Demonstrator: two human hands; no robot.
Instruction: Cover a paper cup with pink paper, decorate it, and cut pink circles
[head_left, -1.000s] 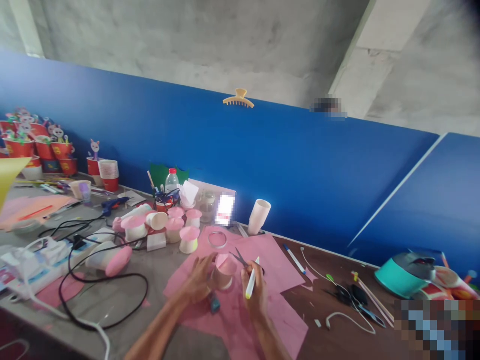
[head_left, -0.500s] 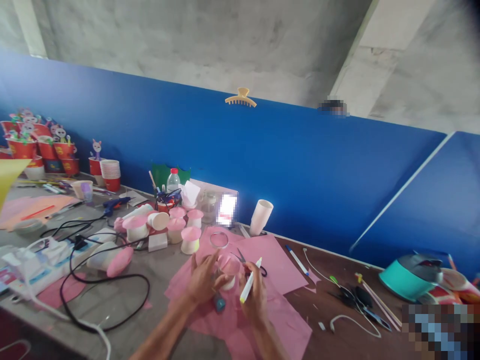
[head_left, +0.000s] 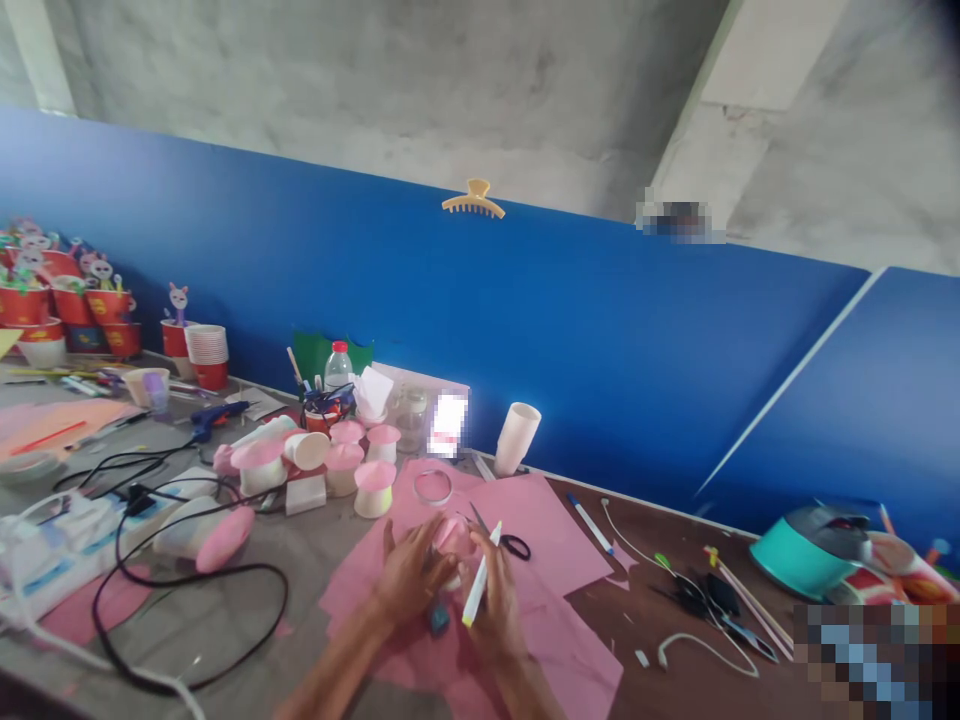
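Observation:
My left hand [head_left: 409, 572] is closed around a small white cup with a pink paper top [head_left: 451, 535], just above the pink paper sheets [head_left: 562, 625]. In my right hand [head_left: 501, 605] is a white marker with a yellow end [head_left: 480, 582], slanting up to the right. The fingers of that hand are close against the cup's right side; whether they also grip it I cannot tell. Black-handled scissors [head_left: 516, 546] lie just beyond the right hand. A small teal object [head_left: 439, 620] sits between my wrists, and a clear ring [head_left: 433, 487] lies on the paper behind.
Several pink-topped cups [head_left: 374, 488] stand to the left, beside a power strip [head_left: 82, 550] and a looping black cable [head_left: 281, 610]. A tall pale cup [head_left: 517, 438] stands by the blue partition [head_left: 600, 350]. A blue-capped pen [head_left: 589, 524] and white cable [head_left: 701, 635] lie right.
My right hand has moved in closer to the pink-topped cup, with the marker still in it. My left hand stays around the cup. The whole view has shifted slightly.

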